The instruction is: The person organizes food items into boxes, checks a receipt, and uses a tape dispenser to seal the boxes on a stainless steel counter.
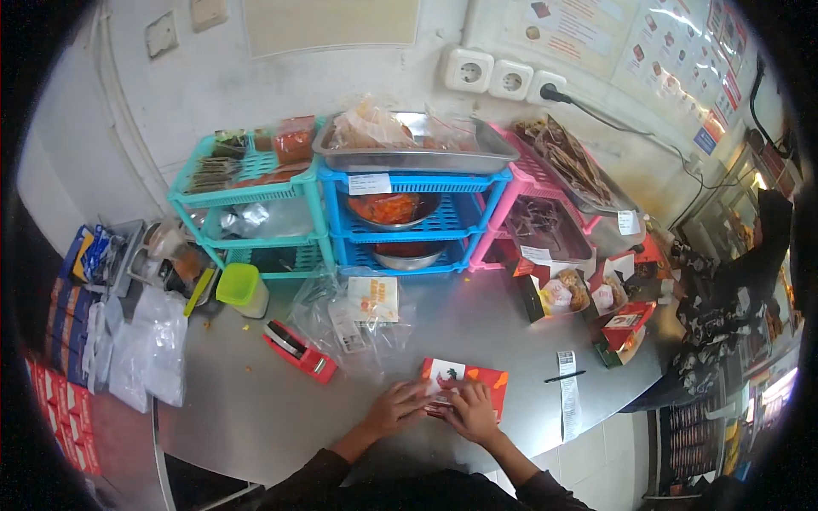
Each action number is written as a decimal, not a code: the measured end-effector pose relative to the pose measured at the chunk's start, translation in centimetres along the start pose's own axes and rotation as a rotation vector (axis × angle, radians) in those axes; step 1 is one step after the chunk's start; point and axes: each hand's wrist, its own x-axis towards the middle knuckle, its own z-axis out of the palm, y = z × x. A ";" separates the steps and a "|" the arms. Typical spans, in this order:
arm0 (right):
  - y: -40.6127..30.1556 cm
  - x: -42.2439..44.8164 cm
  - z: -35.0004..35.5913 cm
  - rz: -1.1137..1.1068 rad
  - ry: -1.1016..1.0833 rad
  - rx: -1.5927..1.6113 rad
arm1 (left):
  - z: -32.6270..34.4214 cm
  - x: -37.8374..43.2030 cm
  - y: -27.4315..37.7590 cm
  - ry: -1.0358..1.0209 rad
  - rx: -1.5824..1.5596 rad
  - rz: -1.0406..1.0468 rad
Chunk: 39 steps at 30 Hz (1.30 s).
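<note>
A red cardboard food box [489,378] with a white printed panel and orange patches lies on the steel table in front of me. My left hand [401,404] grips its left side, fingers reaching onto the top. Across the front of the lid, my right hand [471,409] holds the box, its thumb near the front edge. My fingers cover part of the printed panel. Beyond the box is a clear plastic bag [377,348] with a printed paper packet [372,299] and a paper slip. A red tape dispenser [300,351] stands to the left.
Green [255,241], blue [409,236] and pink racks [491,243] hold trays and bowls of food. Filled food boxes [559,290] stand at right, near a receipt [569,396] with a pen [565,377]. Left are a lidded tub [243,290] and plastic bags [163,345]. A person [716,306] stands right.
</note>
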 end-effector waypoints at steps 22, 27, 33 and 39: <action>-11.4 16.5 12.8 0.103 -0.044 0.878 | -8.5 -7.2 -3.5 0.890 0.482 -0.630; -11.3 14.4 13.3 0.284 -0.352 0.726 | -7.8 -7.9 -3.9 0.720 0.792 -0.486; -10.2 13.9 12.9 0.418 -0.330 0.349 | -7.7 -7.2 -4.0 0.511 0.864 -0.528; -8.7 5.4 -0.9 0.269 -0.373 1.442 | -2.5 -6.4 -1.6 0.638 0.321 -0.260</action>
